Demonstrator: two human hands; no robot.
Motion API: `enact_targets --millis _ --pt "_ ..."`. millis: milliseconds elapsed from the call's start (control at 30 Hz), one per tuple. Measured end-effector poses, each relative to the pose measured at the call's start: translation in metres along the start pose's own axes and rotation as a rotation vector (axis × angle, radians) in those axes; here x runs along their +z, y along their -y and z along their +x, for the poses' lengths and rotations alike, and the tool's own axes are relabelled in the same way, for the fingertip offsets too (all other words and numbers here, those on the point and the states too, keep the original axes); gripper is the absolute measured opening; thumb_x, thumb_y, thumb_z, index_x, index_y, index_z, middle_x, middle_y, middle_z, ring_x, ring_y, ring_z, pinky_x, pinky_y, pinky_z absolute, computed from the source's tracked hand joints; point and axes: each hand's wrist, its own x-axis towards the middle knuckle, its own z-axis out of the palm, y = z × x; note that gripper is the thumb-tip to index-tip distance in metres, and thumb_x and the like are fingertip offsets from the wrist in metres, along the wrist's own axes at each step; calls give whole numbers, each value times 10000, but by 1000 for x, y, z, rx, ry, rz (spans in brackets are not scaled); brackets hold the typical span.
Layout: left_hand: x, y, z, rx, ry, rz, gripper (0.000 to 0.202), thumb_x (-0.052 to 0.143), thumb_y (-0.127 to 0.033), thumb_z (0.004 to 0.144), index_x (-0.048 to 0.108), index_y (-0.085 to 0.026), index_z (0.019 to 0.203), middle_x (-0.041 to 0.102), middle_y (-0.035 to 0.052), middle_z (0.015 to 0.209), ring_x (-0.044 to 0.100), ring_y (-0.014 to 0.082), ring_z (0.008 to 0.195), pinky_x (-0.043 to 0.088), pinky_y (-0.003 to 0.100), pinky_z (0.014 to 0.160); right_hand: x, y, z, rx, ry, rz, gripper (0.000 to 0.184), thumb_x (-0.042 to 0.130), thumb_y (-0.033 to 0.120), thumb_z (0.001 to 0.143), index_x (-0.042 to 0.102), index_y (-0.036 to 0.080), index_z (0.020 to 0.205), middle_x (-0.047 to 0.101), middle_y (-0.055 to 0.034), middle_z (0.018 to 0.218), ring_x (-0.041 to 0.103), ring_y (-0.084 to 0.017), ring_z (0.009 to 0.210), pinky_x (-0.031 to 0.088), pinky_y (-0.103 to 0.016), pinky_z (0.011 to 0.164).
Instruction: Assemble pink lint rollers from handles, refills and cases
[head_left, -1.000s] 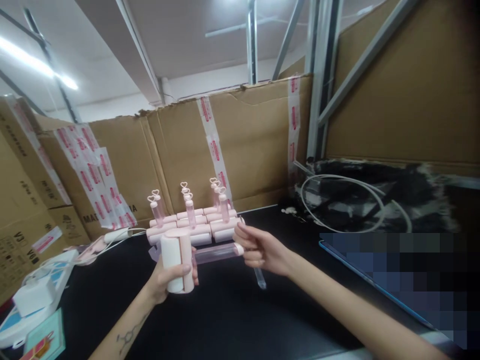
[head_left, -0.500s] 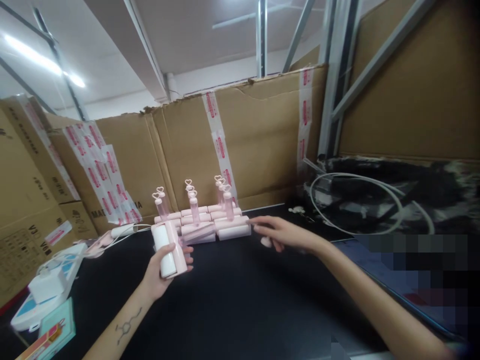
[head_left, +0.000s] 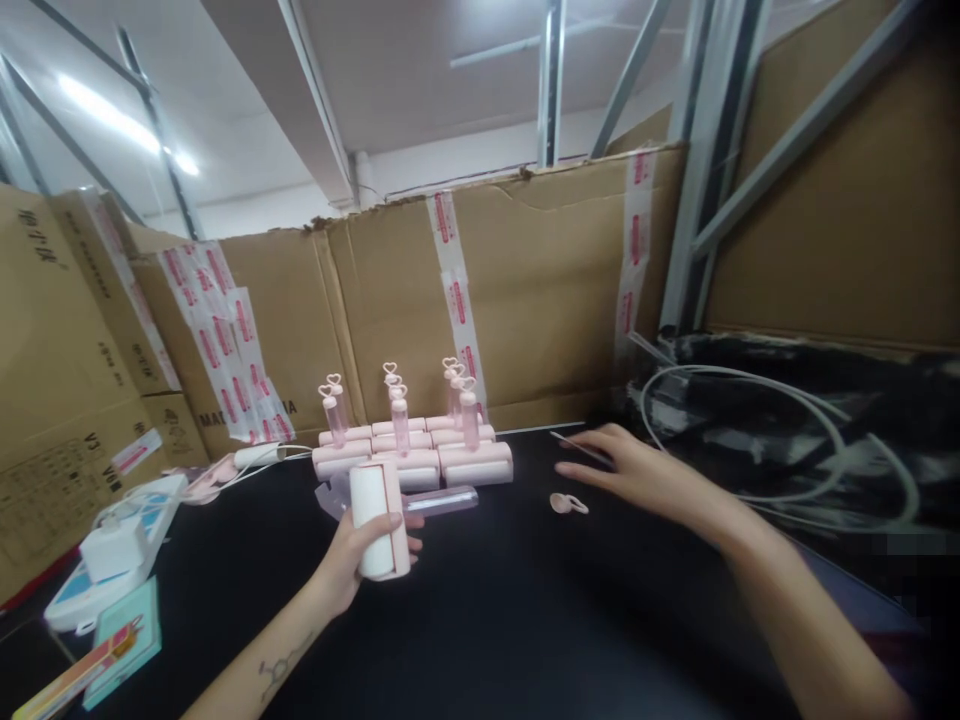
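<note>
My left hand [head_left: 349,560] is closed around a pink-and-white lint roller [head_left: 381,520], tilted upright with its white roll facing me. Behind it lie translucent plastic pieces, one a long narrow cover [head_left: 446,498]. Farther back, several matching rollers [head_left: 476,455] lie in rows, with clear pink handles [head_left: 400,430] standing up, each topped by a heart-shaped loop. To the right, my right hand [head_left: 626,465] hovers with fingers apart. A thin pale edge shows among its fingers, too blurred to name. Just below it, a small pink heart-loop cap [head_left: 568,503] rests on the black surface.
A white power strip [head_left: 112,545] with an adapter and cables lies at the left, beside a teal box [head_left: 135,640]. Cardboard walls [head_left: 525,290] enclose the back. Coiled clear tubing [head_left: 757,375] and black plastic [head_left: 847,400] are at the right.
My right hand has drawn right, away from the rollers, and the heart-loop cap now lies uncovered beneath it. My left hand still holds its roller, now turned more upright.
</note>
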Motion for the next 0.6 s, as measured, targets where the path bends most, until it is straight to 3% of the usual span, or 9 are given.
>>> enact_targets --millis 33,100,233,433,600 --pt "1 1 0 25 7 51 439 709 -343 688 572 -103 1029 685 121 895 662 243 770 551 394 700 6 16 -1 -148 -43 87 463 558 526 773 623 170 1062 574 -120 1063 596 -259 940 455 -356 830" --pt "4 4 -1 93 -17 237 409 729 -340 658 599 -107 968 672 88 839 642 235 766 537 375 701 20 53 -8 -339 -36 283 377 516 499 822 616 183 1002 581 -83 988 586 -214 894 462 -317 791" --pt "10 8 -4 314 -98 667 373 731 -290 637 609 -134 954 666 53 858 610 199 768 493 310 734 46 108 -32 -453 39 529 259 369 354 929 559 191 998 586 -57 938 576 -170 864 460 -284 776" --pt "15 9 -8 350 -156 727 278 674 -302 695 589 -152 913 655 22 794 597 154 685 477 246 643 58 118 -54 -511 136 359 249 369 282 939 586 208 1036 594 -56 937 580 -172 823 437 -277 717" --pt "13 8 -9 394 -173 776 291 661 -326 714 580 -170 947 667 22 831 617 155 703 484 236 642 58 119 -52 -437 145 562 279 390 324 932 629 196 996 586 -52 856 569 -171 794 432 -283 729"
